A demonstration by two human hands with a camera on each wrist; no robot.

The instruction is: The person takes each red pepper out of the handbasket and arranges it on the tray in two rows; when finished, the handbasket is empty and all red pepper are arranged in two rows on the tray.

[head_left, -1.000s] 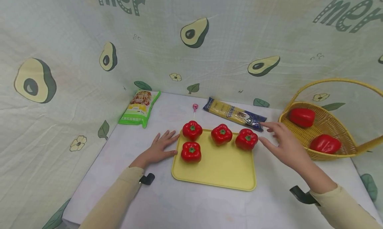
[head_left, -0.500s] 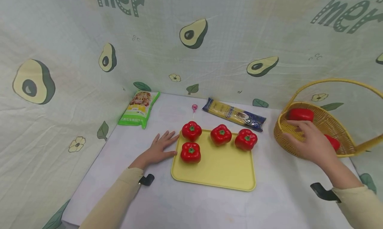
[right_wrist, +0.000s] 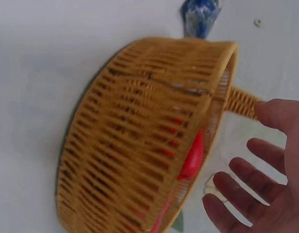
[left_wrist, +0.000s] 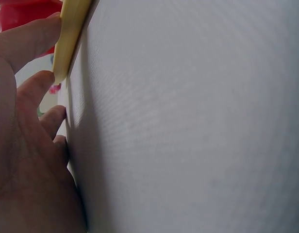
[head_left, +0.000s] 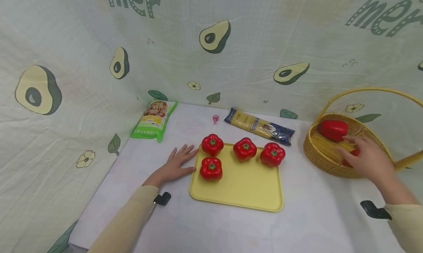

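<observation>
My left hand (head_left: 174,166) lies spread on the white table, thumb and index fingertip at the left edge of a yellow tray (head_left: 246,187). In the left wrist view its fingers (left_wrist: 35,41) reach that tray's rim. On the tray sit several red bell peppers (head_left: 245,152) with green stems. At the right, my right hand (head_left: 370,158) hovers over a wicker basket (head_left: 318,159), its fingers loosely bent and holding nothing. Inside lie a red pepper (head_left: 333,130) by the far side and another pepper (head_left: 349,159), mostly hidden beneath the hand. In the right wrist view the fingers (right_wrist: 251,182) are parted beside the basket's rim.
Behind the tray lies a blue-and-gold pasta packet (head_left: 259,126), with a pink lollipop (head_left: 216,118) to its left. A green food bag (head_left: 153,120) lies at the back left. The basket's tall handle (head_left: 370,89) arches over it. A printed cloth (head_left: 244,65) hangs behind.
My right hand has moved right, from beside the tray's right-hand pepper and pasta packet to over the basket. The left hand, tray and peppers have stayed put.
</observation>
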